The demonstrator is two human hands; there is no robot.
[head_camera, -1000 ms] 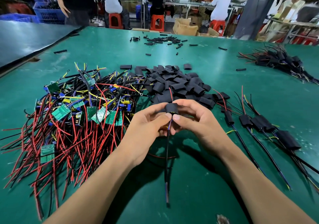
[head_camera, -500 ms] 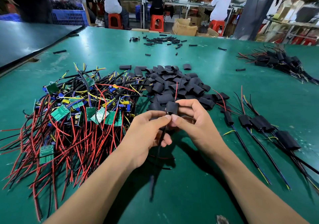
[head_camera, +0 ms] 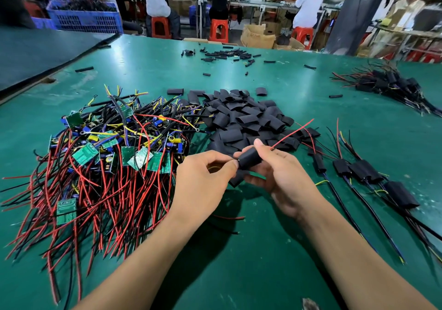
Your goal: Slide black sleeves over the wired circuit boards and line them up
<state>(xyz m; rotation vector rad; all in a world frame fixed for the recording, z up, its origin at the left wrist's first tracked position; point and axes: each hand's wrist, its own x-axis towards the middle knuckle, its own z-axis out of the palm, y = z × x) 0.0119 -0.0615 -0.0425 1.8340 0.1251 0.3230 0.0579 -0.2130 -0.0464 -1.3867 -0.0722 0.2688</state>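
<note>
Between the two hands, just above the green table (head_camera: 239,274), the black sleeve (head_camera: 248,158) lies slanted, its long axis running from low on the left to higher on the right. A thin red wire (head_camera: 293,133) sticks out of its upper right mouth, away from the person. The right hand (head_camera: 284,178) cradles the sleeve, thumb pressed on top near the right end and curled fingers beneath. The left hand (head_camera: 203,180) pinches thumb and forefinger together at the sleeve's left rim; whether wires sit in that pinch too is hidden, and so is the board inside. Judging by this, the sleeve is on, or nearly so, and needs a last seating before it is laid down. The row of sleeved pieces (head_camera: 363,171) lies to the right, sleeves away and wires trailing toward the person, so the right hand is the nearer one and the slanted sleeve would need turning to match them. Behind the hands sits the heap of loose sleeves (head_camera: 246,118); to the left sprawls the tangle of bare boards and wires (head_camera: 107,156).
</note>
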